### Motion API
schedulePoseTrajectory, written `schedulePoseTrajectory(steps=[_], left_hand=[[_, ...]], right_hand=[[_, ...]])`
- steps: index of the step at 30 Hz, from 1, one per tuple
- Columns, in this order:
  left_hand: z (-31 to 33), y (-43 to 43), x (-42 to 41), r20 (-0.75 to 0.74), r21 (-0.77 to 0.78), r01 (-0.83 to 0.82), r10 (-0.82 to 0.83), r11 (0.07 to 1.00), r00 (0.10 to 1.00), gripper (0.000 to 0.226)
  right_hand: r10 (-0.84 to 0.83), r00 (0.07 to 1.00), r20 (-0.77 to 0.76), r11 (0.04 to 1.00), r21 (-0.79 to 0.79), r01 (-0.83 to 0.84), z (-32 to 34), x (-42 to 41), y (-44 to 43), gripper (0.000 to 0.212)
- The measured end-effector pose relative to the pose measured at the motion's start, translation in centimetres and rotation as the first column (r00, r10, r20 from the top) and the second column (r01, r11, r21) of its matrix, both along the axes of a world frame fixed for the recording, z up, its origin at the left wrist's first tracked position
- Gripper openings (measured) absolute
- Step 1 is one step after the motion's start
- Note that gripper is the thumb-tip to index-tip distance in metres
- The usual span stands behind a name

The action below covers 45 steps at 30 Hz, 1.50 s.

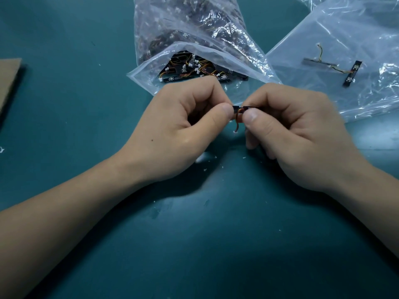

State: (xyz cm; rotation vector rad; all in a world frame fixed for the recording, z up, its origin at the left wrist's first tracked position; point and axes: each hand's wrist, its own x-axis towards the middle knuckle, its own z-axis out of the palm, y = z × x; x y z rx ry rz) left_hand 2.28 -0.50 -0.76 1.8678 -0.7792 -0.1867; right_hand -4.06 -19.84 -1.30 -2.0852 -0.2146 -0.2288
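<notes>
Both hands pinch a small black circuit strip [239,108] between them above the counter [216,244]: left hand [183,128] grips one end, right hand [295,134] the other, its wire [237,124] dangling below.

- Bright light from above-front; my left hand [179,128] and right hand [300,137] drop soft shadows on the mat [216,255].
- Glare streaks on the right bag [349,31].
- Wired board [238,108] slightly soft; edges bow.

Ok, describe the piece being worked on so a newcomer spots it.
Start at the stuffed clear bag at top centre. Just below its mouth, the left hand and right hand pinch a small black wired strip between them. Only this strip is held in fingers.
</notes>
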Motion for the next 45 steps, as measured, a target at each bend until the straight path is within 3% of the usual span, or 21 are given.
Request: schedulePoseTrajectory(steps=[7,14,20,27,33,37,45], left_hand=[[-0.09,-0.28,-0.21,0.007,0.020,-0.031,0.031,0.999,0.999,0.018],[-0.48,-0.61,-0.24,0.006,0.073,-0.102,0.101,0.992,0.995,0.017],[-0.37,-0.50,-0.26,0.096,0.124,-0.119,0.108,0.985,0.990,0.015],[-0.04,-0.27,-0.19,0.031,0.029,-0.064,0.063,0.998,0.998,0.016],[-0.37,-0.48,-0.27,0.019,0.040,-0.133,0.132,0.990,0.991,0.017],[-0.18,-0.41,-0.46,-0.005,0.017,-0.080,0.080,0.997,0.997,0.016],[-0.09,-0.41,-0.08,-0.002,0.027,-0.080,0.080,0.996,0.997,0.017]], right_hand=[[0.032,0.999,-0.013,0.999,0.030,-0.031,0.04,-0.18,-0.11,0.024],[-0.035,0.998,0.046,0.997,-0.074,0.038,-0.16,-0.33,0.01,0.023],[-0.076,0.992,0.105,0.986,-0.139,0.090,-0.16,-0.22,-0.05,0.023],[-0.093,0.996,0.012,0.996,-0.006,0.093,0.06,-0.09,0.26,0.026],[-0.048,0.998,-0.035,0.998,-0.045,0.047,-0.12,-0.04,0.24,0.025],[-0.048,0.998,-0.028,0.996,-0.083,0.045,-0.14,-0.04,0.17,0.021],[-0.004,1.000,-0.031,0.999,0.035,0.005,-0.21,-0.18,-0.05,0.033]])
